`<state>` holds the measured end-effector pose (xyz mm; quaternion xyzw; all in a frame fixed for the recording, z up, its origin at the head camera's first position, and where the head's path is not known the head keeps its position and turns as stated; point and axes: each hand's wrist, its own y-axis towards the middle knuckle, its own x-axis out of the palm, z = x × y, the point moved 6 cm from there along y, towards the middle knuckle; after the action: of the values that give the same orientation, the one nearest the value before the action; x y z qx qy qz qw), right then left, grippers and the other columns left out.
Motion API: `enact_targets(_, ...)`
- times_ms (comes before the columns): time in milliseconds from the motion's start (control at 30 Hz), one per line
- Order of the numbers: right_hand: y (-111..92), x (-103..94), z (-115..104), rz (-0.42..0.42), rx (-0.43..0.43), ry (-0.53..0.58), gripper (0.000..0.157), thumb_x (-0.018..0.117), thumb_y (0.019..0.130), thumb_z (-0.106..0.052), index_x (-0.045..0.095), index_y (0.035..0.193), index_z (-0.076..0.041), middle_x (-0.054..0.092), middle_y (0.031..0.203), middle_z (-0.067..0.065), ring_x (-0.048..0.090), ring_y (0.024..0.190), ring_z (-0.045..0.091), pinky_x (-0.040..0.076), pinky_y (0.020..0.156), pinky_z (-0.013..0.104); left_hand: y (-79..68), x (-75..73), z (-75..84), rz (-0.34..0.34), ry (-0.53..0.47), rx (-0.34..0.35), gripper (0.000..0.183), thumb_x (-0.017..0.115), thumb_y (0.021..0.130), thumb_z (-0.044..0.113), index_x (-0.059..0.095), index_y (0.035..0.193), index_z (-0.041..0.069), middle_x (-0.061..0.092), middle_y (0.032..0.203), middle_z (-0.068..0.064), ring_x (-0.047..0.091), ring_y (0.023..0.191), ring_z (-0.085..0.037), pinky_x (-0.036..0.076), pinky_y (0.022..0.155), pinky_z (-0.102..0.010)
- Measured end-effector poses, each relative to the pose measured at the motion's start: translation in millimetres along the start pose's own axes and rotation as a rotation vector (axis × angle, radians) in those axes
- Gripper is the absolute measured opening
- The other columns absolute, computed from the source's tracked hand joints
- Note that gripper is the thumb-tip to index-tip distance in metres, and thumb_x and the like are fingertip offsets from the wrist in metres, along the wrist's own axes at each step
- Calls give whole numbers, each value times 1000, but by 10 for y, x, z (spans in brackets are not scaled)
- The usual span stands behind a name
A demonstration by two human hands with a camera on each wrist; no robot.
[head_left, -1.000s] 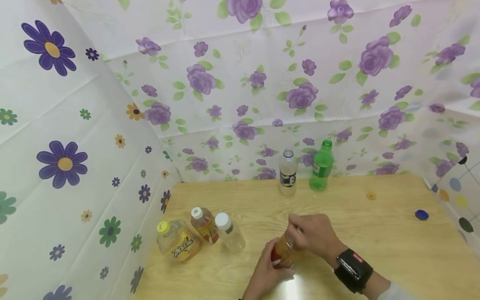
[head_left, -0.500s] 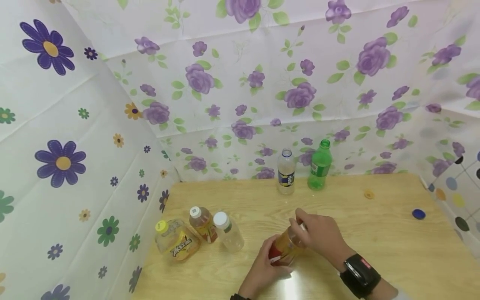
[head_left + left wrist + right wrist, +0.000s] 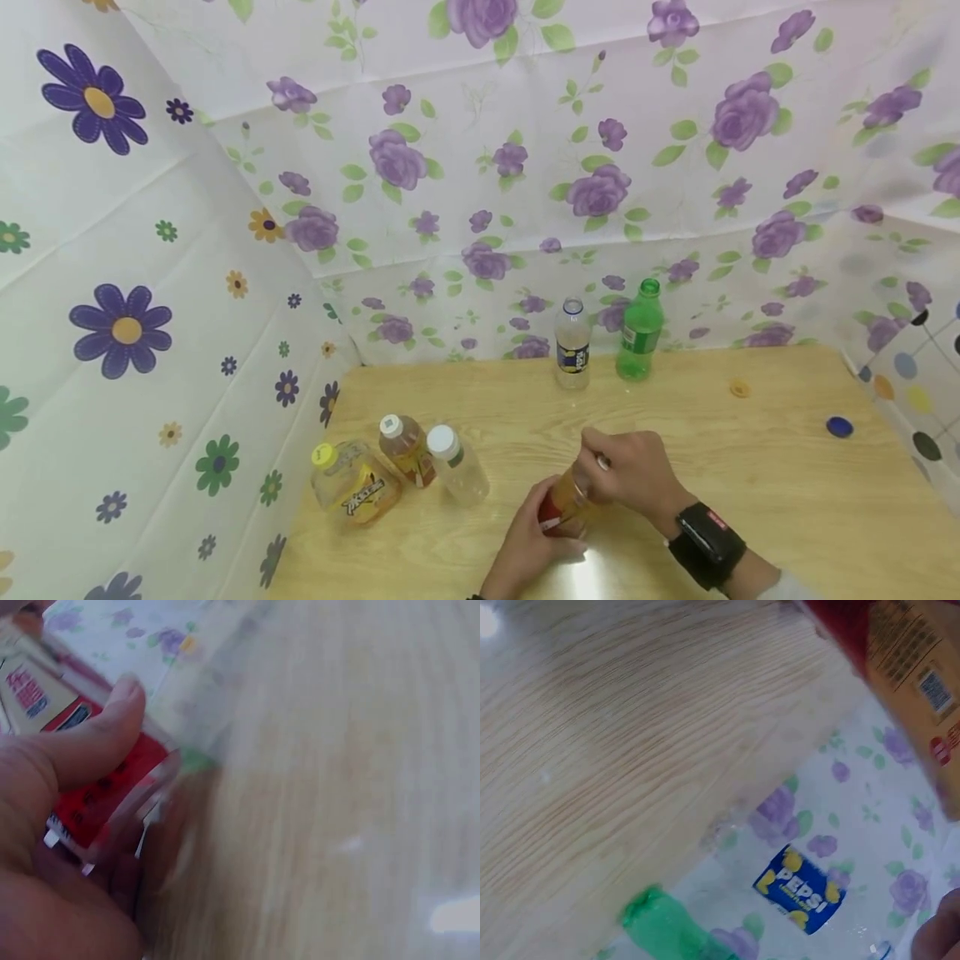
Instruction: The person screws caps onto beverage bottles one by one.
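In the head view a clear plastic bottle (image 3: 564,505) with an orange and red label leans over the front of the table. My left hand (image 3: 528,533) grips its lower body; the left wrist view shows the thumb (image 3: 105,742) lying across the red label (image 3: 112,799). At the top end, my right hand (image 3: 628,473) has its fingers curled round the bottle's cap, of which only a bit of white shows. Up close in the right wrist view are the bottle's orange label (image 3: 911,667) and a fingertip (image 3: 939,930) of that hand.
Left of the hands stand three capped bottles: yellow-capped (image 3: 358,487), tea-coloured (image 3: 408,454) and clear with a white cap (image 3: 461,475). An uncapped Pepsi bottle (image 3: 573,350) and an uncapped green bottle (image 3: 640,333) stand behind. A yellow cap (image 3: 740,388) and a blue cap (image 3: 839,427) lie right.
My right hand has twisted at the bottle's top, rotating one way half a second ago and back now. The left hand keeps its grip, and the other bottles have not moved.
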<state>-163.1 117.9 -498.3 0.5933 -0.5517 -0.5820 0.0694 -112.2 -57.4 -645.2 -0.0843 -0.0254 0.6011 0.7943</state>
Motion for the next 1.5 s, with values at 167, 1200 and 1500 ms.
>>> enact_targets(167, 25, -4, 20, -48, 184, -81, 26, 61, 87, -13, 45, 74, -29, 17, 57, -24, 14, 50, -7, 15, 43, 16, -30, 71, 16, 90, 13, 21, 92, 96, 74, 6, 54, 148, 41, 58, 140, 9, 56, 130, -20, 52, 107, -37)
enact_targets(1200, -129, 28, -313, -40, 349, -236, 32, 74, 95, -32, 47, 83, -21, 19, 56, -22, 13, 47, -7, 14, 40, 15, -232, -80, 219, 165, 317, 122, 104, 89, 84, 23, 26, 166, 26, 33, 159, -1, 37, 139, -27, 50, 108, -44)
enact_targets(1500, -148, 124, -358, -63, 348, -213, 34, 74, 96, -32, 44, 83, -22, 18, 56, -22, 13, 47, -8, 12, 40, 13, -283, -214, 224, 162, 293, 132, 92, 89, 87, 42, 33, 158, 26, 32, 153, -2, 33, 139, -30, 54, 103, -33)
